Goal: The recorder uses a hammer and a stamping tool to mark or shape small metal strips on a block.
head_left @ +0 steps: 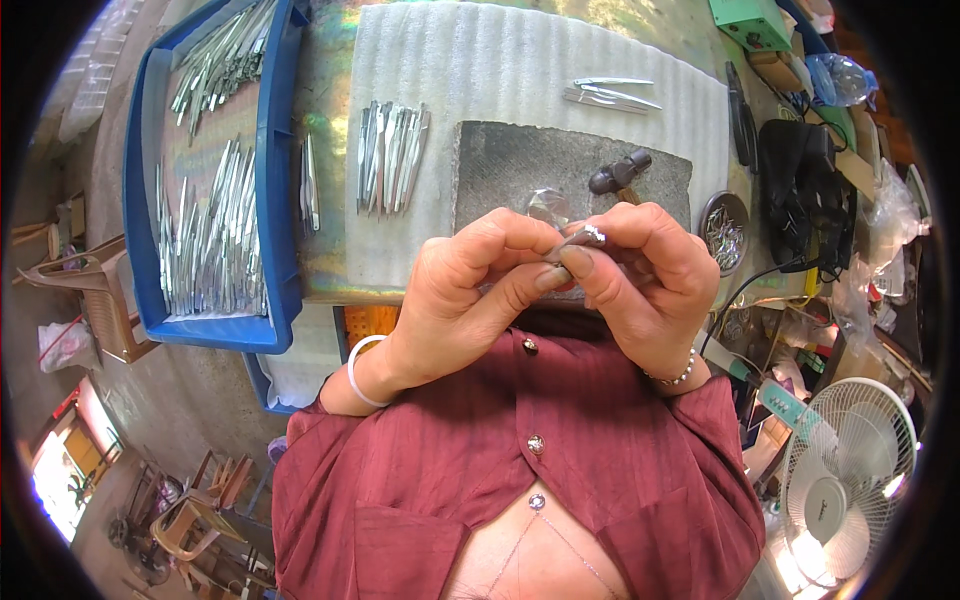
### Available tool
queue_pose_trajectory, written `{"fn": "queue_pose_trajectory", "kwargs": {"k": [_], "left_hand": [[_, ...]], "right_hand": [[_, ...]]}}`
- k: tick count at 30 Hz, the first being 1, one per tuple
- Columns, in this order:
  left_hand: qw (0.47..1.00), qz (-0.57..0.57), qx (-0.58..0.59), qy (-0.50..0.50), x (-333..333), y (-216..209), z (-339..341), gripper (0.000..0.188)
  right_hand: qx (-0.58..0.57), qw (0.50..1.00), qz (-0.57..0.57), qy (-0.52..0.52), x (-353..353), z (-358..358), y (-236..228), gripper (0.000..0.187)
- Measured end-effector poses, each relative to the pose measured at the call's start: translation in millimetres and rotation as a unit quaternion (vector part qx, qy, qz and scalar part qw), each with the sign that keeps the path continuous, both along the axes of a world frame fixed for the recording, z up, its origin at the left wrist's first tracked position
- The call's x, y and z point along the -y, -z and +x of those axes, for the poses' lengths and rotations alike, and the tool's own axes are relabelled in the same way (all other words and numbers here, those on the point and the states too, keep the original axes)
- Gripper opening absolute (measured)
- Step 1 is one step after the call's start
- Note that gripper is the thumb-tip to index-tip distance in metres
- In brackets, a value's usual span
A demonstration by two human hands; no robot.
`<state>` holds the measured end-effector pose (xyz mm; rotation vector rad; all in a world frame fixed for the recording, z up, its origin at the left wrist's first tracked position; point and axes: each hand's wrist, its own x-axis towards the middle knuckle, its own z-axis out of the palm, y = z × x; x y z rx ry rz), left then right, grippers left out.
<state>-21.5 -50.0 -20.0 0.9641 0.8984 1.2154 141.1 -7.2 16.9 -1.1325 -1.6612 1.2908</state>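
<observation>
Metal piece (586,237) is being pinched by left hand (465,283) and right hand (652,277); any slackening could be dropping it beneath them.

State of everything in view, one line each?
Left hand: closed on metal piece
Right hand: closed on it too
Metal piece: held in both hands
Hammer: lying on dark slab
Blue tray: loaded with metal strips
Dish: holding small parts
Foam sheet: spread flat
Fan: cannot tell if spinning

Metal piece (589,236), one: we record it as small, slim and silvery, bright at its exposed end, otherwise covered by fingers (642,226); held aslant, bright end rightward, above the tabletop's (325,265) near edge.
</observation>
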Motion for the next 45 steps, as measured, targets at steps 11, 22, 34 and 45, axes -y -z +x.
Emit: {"fn": "queue_pose_trajectory", "kwargs": {"k": [11,22,34,45], "left_hand": [[0.998,0.057,0.019,0.024,-1.0,4.2,2.1,0.010],[0.999,0.000,-0.036,0.036,4.2,2.6,1.7,0.005],[0.975,-0.165,-0.001,0.148,-15.6,-11.6,-10.5,0.016],[0.963,-0.167,-0.073,0.197,-20.8,-11.4,-11.2,0.019]], "right_hand": [[-0.011,0.998,0.063,-0.011,2.5,4.6,4.9,0.013],[0.007,0.997,-0.049,-0.067,-6.9,4.9,0.0,0.011],[-0.221,0.905,-0.362,-0.030,-18.5,1.4,33.0,0.014],[-0.211,0.930,-0.303,-0.001,-7.3,3.2,39.7,0.013]]}}
